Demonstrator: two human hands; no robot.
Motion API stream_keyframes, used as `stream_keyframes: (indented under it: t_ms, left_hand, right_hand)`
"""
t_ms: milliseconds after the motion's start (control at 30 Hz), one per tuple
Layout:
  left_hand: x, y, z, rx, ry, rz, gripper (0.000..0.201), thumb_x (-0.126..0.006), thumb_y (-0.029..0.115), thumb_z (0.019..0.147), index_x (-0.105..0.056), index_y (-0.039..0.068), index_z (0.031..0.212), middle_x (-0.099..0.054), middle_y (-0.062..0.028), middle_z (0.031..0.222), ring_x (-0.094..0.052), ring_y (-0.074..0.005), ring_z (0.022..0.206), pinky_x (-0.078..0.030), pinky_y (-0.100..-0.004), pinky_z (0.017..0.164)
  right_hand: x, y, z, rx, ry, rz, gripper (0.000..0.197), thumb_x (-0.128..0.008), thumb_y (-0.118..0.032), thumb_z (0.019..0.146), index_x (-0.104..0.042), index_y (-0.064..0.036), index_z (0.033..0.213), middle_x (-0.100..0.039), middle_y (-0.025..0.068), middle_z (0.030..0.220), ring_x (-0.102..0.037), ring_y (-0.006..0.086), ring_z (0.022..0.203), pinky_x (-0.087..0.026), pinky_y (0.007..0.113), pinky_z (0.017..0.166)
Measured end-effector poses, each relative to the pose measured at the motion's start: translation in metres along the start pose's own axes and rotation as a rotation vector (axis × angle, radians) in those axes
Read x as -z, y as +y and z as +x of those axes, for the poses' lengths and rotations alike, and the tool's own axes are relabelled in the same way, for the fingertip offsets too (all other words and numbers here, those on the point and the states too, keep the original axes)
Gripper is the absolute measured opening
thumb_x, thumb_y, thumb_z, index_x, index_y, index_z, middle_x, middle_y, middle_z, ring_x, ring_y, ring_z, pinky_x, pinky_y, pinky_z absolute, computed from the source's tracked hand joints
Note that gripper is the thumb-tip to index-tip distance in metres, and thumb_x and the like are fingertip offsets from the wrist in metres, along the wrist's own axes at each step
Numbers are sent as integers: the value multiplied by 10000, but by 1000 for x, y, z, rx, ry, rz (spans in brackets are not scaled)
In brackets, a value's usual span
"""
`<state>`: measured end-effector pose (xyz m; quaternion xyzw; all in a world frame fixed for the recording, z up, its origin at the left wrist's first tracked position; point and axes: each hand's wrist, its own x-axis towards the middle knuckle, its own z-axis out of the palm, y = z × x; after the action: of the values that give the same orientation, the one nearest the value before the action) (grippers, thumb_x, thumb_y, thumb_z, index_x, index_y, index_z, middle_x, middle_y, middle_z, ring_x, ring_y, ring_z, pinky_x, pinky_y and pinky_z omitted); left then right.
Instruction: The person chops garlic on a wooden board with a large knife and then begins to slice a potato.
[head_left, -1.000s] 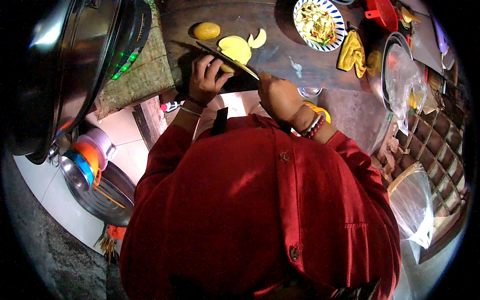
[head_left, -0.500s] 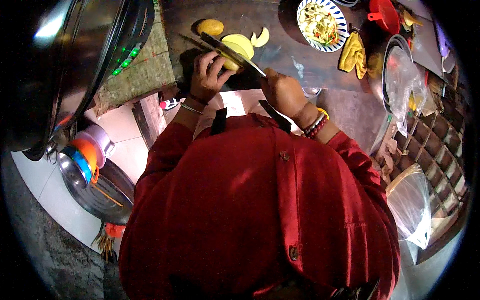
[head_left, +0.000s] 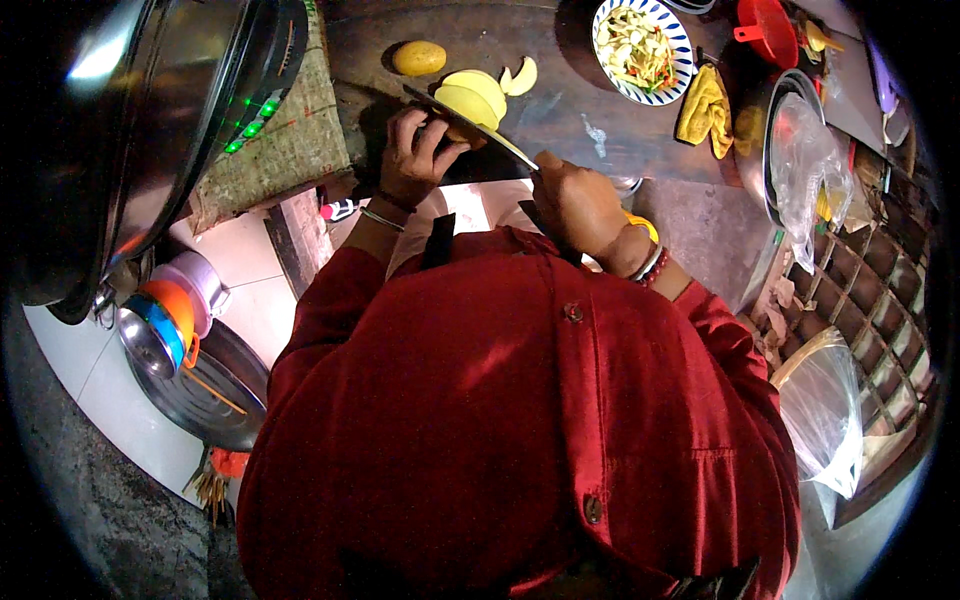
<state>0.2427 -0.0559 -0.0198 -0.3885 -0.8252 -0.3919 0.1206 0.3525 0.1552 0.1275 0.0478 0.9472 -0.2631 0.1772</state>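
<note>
My right hand (head_left: 580,205) is closed round the handle of a kitchen knife, whose blade (head_left: 505,146) slants up to the left across the wooden table. Against the near side of the blade, my left hand (head_left: 415,158) curls its fingers over the remaining piece of a potato (head_left: 464,132), mostly hidden by fingers and blade. Just beyond the blade lie overlapping pale yellow potato slices (head_left: 474,95). Smaller cut potato pieces (head_left: 521,77) rest to their right. A whole potato (head_left: 419,57) sits farther back on the left.
A blue-and-white plate (head_left: 603,70) of cut food stands at the back right, near a yellow cloth (head_left: 708,112) and a red plastic container (head_left: 768,32). Plastic bags cover a metal basin (head_left: 775,160) at right. A large dark appliance (head_left: 170,110) with green lights is at left.
The knife and my right hand have shifted slightly toward me and to the right. The blade now lies nearer my left fingers, and more of the slices shows beyond it.
</note>
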Motion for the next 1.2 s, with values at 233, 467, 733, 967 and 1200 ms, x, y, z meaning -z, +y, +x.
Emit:
stream_keyframes:
  t_ms: [233, 467, 733, 967, 1200]
  left_hand:
    - [1, 2, 1, -5, -25, -2, 442, -845, 219, 747, -622, 46, 1087, -520, -137, 1151, -551, -322, 1018, -498, -426, 871]
    - [3, 4, 4, 17, 2, -54, 437, -830, 188, 763, -622, 46, 1120, -527, -137, 1173, -553, -330, 1033, -495, -423, 879]
    - [-24, -23, -12, -17, 13, -144, 443, -827, 180, 768, -616, 42, 1133, -524, -140, 1181, -548, -338, 1035, -489, -425, 882]
    - [0, 6, 9, 22, -7, -93, 454, -833, 186, 762, -618, 55, 1139, -525, -135, 1181, -546, -336, 1026, -501, -416, 844]
    - [2, 5, 4, 44, -5, -129, 448, -837, 176, 754, -613, 52, 1122, -521, -137, 1185, -544, -334, 1027, -504, -414, 830]
  right_hand:
    - [-27, 12, 24, -24, -90, -36, 157, -540, -85, 871, -531, -4, 1006, -671, 260, 803, -663, 451, 730, -529, 531, 644]
    - [-36, 30, 34, -25, -77, -18, 183, -574, -139, 870, -544, -25, 1010, -669, 256, 803, -656, 460, 743, -524, 541, 651]
    - [-39, 31, 32, 12, -26, 73, 211, -589, -163, 867, -558, -39, 1034, -686, 227, 831, -661, 450, 763, -526, 536, 663]
    - [-37, 18, 40, -115, -100, -43, 217, -568, -143, 873, -560, -42, 1066, -679, 248, 863, -655, 460, 793, -521, 540, 695]
    - [-34, 24, 35, -52, -13, 119, 185, -595, -176, 893, -583, -32, 1008, -660, 259, 857, -630, 473, 809, -504, 539, 682]
